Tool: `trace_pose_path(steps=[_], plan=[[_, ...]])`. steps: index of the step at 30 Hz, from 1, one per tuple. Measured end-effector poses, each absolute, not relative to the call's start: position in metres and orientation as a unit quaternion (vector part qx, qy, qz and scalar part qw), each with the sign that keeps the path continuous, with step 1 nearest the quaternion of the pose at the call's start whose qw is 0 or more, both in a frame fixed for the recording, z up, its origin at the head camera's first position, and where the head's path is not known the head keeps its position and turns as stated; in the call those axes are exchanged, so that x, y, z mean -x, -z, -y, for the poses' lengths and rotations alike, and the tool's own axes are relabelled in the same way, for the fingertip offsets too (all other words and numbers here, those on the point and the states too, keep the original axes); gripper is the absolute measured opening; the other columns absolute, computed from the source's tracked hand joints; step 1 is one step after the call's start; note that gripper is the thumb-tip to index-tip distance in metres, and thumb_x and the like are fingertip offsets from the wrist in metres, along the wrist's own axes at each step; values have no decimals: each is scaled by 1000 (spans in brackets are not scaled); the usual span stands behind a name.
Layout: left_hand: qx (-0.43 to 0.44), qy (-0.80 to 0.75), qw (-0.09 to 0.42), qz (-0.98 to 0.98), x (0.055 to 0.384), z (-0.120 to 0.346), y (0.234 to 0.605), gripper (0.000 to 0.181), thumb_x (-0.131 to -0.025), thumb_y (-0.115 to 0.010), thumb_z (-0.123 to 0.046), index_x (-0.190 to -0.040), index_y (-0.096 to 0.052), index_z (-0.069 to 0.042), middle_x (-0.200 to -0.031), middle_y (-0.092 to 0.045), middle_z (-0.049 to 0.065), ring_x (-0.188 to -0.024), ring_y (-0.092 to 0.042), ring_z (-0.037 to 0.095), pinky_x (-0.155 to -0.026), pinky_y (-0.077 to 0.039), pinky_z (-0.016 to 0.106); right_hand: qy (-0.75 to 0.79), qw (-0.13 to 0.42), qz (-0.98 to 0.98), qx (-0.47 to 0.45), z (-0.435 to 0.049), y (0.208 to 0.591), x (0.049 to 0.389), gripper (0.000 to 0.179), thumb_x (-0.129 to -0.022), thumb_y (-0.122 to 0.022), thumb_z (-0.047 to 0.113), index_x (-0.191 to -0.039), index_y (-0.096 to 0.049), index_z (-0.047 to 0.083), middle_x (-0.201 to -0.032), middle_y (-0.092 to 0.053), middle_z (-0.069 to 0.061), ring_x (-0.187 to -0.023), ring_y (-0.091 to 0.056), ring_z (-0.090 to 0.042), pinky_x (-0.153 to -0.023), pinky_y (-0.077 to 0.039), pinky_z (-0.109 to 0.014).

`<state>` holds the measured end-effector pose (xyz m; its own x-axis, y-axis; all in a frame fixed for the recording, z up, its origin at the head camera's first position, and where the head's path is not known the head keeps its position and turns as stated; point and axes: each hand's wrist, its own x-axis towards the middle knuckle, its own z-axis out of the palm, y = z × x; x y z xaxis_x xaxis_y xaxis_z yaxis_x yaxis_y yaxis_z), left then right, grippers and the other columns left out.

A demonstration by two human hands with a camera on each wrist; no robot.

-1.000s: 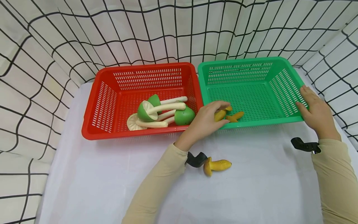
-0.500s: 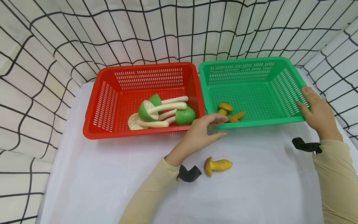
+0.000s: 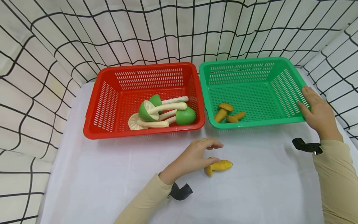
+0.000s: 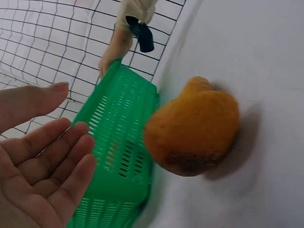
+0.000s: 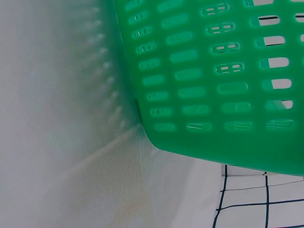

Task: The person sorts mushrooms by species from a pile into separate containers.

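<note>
On the white cloth lies a yellow mushroom (image 3: 222,165), its brown-stained cap toward the left hand. The left hand (image 3: 193,157) is over it in the head view, thumb overlapping the stem and fingers spread apart from it. In the left wrist view a gap shows between that hand (image 4: 47,156) and the mushroom (image 4: 192,128). The right hand (image 3: 318,112) rests on the right rim of a green basket (image 3: 265,123), fingers and thumb extended over the edge. Inside that basket, near its front left corner, are a yellow mushroom with a rounded cap (image 3: 225,106) and another yellow mushroom (image 3: 236,117).
A red basket (image 3: 104,133) stands left of the green one, holding several green-capped mushrooms (image 3: 185,116) with pale stems. Black-gridded white cloth (image 3: 179,31) rises behind and at both sides. Small black wrist mounts (image 3: 181,191) sit on the sleeves.
The left hand has let go of a mushroom in the green basket, withdrawn over the front rim and moved down to the mushroom on the cloth. The right hand stays on the rim.
</note>
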<state>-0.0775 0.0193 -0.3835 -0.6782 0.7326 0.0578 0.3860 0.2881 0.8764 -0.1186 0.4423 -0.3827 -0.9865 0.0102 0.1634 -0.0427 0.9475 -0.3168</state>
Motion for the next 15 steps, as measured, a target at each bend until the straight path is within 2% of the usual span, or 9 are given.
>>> trace_pose_path(steps=[7, 15], plan=[[-355, -443, 212, -795, 73, -12, 405, 41, -82, -74, -16, -118, -61, -4, -114, -63, 7, -103, -59, 22, -92, -46, 27, -163, 83, 983, -7, -444, 384, 120, 57, -99, -32, 26, -149, -18, 2, -154, -16, -17, -143, -10, -28, -115, -8, -44], [-362, -403, 231, -808, 68, -5, 417, 60, -74, -81, -21, -126, -56, -6, -121, -59, 4, -108, -54, 13, -95, -42, 23, -157, 84, 984, -4, -445, 384, 121, 57, -99, -32, 25, -149, -18, 1, -154, -16, -17, -143, -11, -29, -115, -8, -43]])
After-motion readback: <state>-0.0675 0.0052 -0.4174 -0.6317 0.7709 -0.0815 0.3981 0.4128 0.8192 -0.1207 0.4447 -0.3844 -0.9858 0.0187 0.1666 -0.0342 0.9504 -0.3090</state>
